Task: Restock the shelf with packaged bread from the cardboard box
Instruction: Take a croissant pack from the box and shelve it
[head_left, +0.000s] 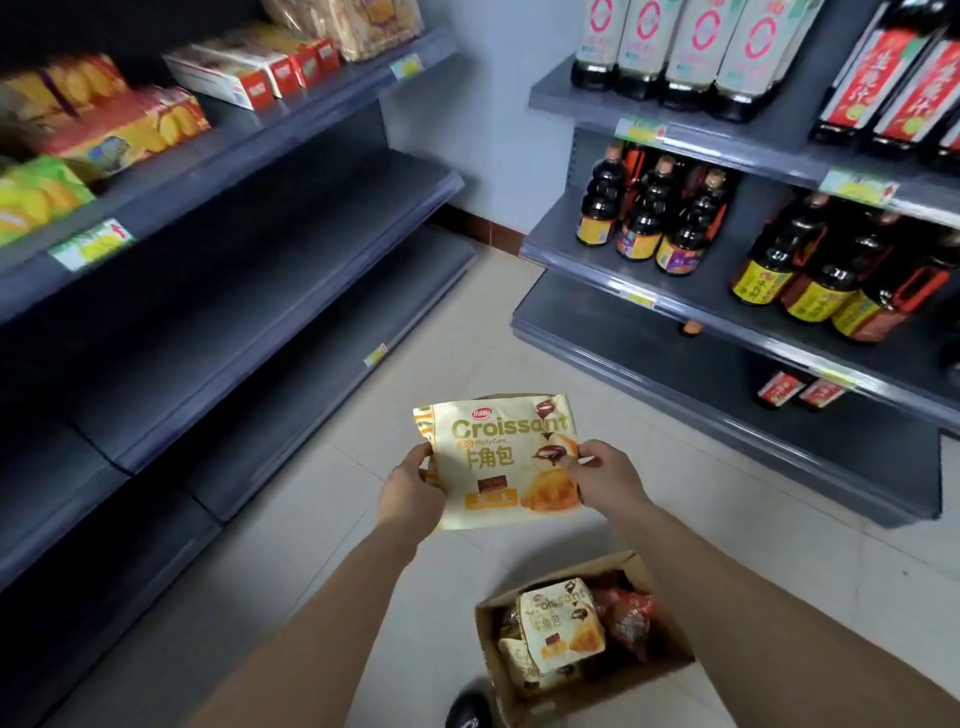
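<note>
I hold a cream and yellow croissant bag (498, 457) in front of me, face up, above the tiled floor. My left hand (410, 493) grips its left edge and my right hand (605, 475) grips its right edge. Below on the floor stands an open cardboard box (493, 660) with more croissant bags (561, 629) and a red packet (631, 621) inside. To my left runs a dark grey shelf unit whose middle shelf (291, 260) is bare.
The top left shelf carries biscuit and cracker packs (119, 124) and bagged bread (353, 21). On the right, another shelf unit (696, 306) holds dark sauce bottles (649, 218). A black shoe (467, 709) shows beside the box. Pale floor tiles lie between the units.
</note>
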